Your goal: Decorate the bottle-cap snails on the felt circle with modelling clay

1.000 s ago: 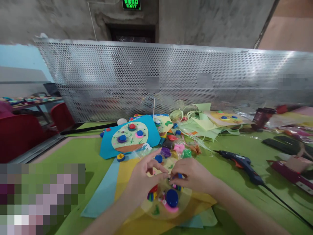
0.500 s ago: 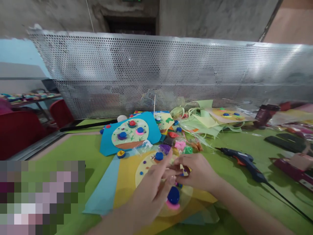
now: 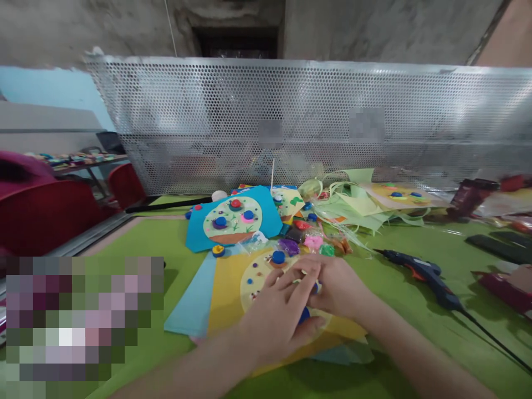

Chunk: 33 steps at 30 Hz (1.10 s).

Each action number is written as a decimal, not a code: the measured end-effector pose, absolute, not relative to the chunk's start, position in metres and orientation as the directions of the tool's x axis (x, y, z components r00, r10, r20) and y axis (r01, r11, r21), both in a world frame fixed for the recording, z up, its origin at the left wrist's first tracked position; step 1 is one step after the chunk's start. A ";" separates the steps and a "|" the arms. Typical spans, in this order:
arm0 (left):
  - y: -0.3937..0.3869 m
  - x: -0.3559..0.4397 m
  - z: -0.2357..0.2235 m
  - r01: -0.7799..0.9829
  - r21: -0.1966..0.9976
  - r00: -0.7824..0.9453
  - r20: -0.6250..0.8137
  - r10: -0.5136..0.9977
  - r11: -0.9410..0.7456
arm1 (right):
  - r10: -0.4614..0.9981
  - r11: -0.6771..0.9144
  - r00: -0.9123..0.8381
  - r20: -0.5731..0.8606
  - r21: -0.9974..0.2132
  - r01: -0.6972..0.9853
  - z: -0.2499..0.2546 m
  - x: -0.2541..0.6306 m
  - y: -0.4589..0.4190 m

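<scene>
My left hand is over a yellow card, its fingers stretched toward the right and its thumb held apart. My right hand meets it from the other side with curled fingers; their tips overlap the left fingers, and anything small between them is hidden. Under both hands lies a cream paper disc on the card. It carries a blue bottle cap on a brown base and small coloured dots. Another blue cap shows partly below my left fingers.
A finished-looking blue card with capped decorations lies behind. Clay packets in several colours sit beyond the disc. A glue gun with its cord lies to the right. Perforated metal sheeting stands at the table's back. Pale green paper strips are heaped there.
The view has swung slightly left. My hands have come closer together, and the left fingers now lie across the right fingertips, with the left thumb spread lower over the blue cap.
</scene>
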State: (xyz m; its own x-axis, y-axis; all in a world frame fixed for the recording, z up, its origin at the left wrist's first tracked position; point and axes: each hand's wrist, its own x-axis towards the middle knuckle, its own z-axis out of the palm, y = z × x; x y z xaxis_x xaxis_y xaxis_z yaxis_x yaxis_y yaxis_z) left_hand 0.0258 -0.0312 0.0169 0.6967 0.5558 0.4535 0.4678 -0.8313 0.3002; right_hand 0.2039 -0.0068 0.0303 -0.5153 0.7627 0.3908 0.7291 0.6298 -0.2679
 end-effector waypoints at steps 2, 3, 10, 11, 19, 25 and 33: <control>-0.031 0.026 0.017 0.484 0.295 0.678 0.468 0.566 -0.824 | 0.764 0.624 -0.509 0.395 -0.255 0.739 0.031 0.204 -0.007; -0.030 0.025 0.017 0.495 0.296 0.665 0.477 0.575 -0.817 | 0.766 0.620 -0.504 0.400 -0.247 0.745 0.031 0.205 -0.007; -0.031 0.028 0.015 0.468 0.283 0.697 0.465 0.546 -0.837 | 0.735 0.653 -0.541 0.409 -0.211 0.728 0.028 0.201 -0.005; -0.032 0.027 0.016 0.467 0.288 0.693 0.469 0.548 -0.836 | 0.734 0.653 -0.542 0.410 -0.207 0.728 0.028 0.202 -0.003; -0.033 0.024 0.016 0.491 0.375 0.636 0.463 0.617 -0.787 | 0.736 0.646 -0.545 0.401 -0.175 0.743 0.031 0.207 -0.001; -0.031 0.027 0.013 0.518 0.308 0.622 0.505 0.598 -0.798 | 0.731 0.645 -0.551 0.404 -0.143 0.751 0.032 0.207 -0.001; -0.033 0.031 0.013 0.512 0.232 0.673 0.490 0.554 -0.827 | 0.714 0.651 -0.565 0.413 -0.097 0.753 0.027 0.202 -0.001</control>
State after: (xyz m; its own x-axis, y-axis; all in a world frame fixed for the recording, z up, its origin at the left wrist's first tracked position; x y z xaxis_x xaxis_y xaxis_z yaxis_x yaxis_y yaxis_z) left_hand 0.0308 -0.0332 0.0135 0.6728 0.5543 0.4901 0.5124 -0.8269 0.2317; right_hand 0.2016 -0.0011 0.0271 -0.5648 0.7144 0.4131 0.7528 0.6511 -0.0969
